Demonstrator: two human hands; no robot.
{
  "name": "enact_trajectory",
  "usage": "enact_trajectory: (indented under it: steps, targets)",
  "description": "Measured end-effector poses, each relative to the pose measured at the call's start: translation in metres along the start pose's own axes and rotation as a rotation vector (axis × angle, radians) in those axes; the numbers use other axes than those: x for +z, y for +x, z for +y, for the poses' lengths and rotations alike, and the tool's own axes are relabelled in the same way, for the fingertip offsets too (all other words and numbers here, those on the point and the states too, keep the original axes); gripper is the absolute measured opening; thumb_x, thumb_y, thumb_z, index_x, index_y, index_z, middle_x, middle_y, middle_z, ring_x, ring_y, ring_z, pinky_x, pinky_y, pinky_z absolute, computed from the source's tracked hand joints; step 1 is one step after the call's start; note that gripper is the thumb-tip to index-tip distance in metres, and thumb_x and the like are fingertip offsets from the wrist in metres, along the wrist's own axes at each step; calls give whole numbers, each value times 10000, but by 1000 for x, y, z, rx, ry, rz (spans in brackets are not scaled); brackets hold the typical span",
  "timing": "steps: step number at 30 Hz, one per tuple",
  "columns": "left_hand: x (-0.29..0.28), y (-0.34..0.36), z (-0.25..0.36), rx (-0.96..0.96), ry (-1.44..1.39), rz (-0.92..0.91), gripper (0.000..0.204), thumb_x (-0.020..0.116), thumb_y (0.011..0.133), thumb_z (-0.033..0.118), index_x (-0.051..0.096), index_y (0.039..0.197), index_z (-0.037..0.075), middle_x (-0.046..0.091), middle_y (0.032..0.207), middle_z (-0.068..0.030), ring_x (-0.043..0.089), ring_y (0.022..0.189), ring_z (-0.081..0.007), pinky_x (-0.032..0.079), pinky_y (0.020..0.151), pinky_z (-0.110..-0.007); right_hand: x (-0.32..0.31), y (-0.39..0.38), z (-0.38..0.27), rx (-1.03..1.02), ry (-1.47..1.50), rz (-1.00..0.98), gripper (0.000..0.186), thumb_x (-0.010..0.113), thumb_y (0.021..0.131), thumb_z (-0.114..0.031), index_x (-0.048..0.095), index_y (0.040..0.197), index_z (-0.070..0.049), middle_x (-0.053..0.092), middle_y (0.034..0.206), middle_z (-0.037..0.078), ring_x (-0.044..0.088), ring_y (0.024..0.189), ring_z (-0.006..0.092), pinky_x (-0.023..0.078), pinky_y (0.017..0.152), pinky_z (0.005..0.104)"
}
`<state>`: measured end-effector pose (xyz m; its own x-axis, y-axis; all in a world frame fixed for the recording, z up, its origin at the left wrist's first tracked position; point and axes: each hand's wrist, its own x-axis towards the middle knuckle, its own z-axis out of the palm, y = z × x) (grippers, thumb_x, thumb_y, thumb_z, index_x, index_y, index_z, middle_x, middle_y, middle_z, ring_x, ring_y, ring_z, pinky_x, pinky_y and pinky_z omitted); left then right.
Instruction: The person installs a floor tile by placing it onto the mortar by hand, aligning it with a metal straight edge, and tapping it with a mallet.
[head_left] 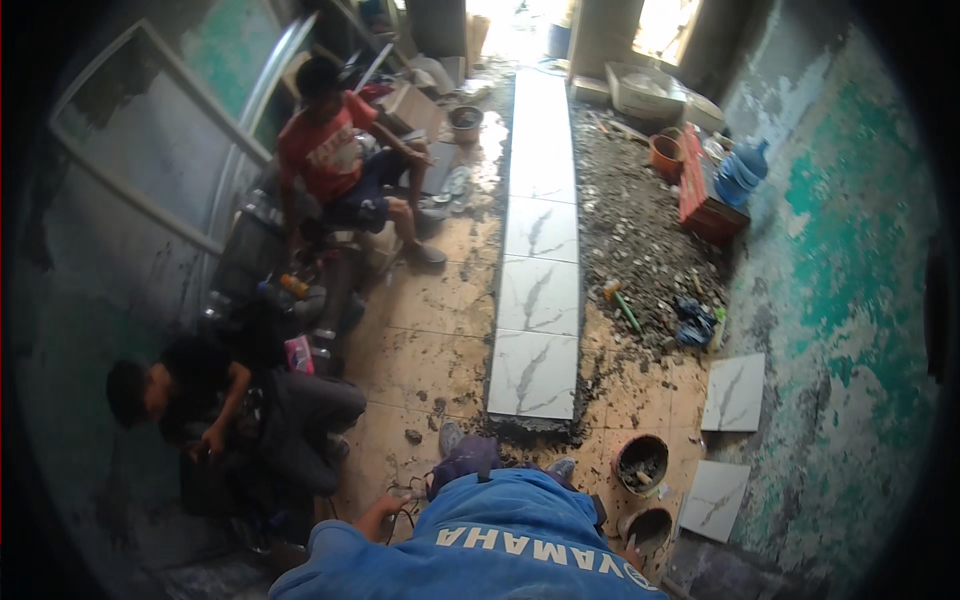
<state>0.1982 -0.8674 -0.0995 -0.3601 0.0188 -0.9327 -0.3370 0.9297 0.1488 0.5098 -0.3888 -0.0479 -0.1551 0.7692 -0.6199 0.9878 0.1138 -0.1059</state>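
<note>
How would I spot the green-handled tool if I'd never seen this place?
Find the long strip of white, grey-veined tiles running up the middle of the picture. To its right, at the edge of the grey rubble, lies the green-handled tool. Its straight handle and orangey head set it apart from the crumpled dark-blue bag farther right.

The bucket (649,520) is dark and round-mouthed, its opening facing up, greyish inside; any tilt is unclear. It sits right of the tile row (533,375), a straight strip of white, grey-veined tiles lying flat, end to end. Well left of the bucket, a thin dark cord (393,521) curves loosely, blurred.
</note>
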Motion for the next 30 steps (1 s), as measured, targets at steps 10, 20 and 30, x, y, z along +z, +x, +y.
enact_trajectory:
  steps: [10,20,30]
  targets:
    - [18,-21,184,490,180,325,549,694,767,384,607,1125,-23,646,1053,-240,614,1037,-363,482,884,-427,58,87,22,-399,150,142,380,748,732,-221,617,987,28,664,868,178,653,784,289,500,709,381]
    - [-27,-42,191,596,148,438,389,756,728,303,631,907,-18,653,888,-223,638,853,-361,499,736,-411,-49,22,-76,-29,1232,-537,319,588,904,-324,579,1056,-44,639,890,111,645,705,217,487,501,280]
    - [-16,-28,148,409,165,332,250,723,692,177,627,873,34,661,896,-190,644,863,-331,501,750,-387,-50,-32,36,108,234,-274,425,700,756,-254,615,1072,16,653,1004,201,655,888,288,503,785,387]
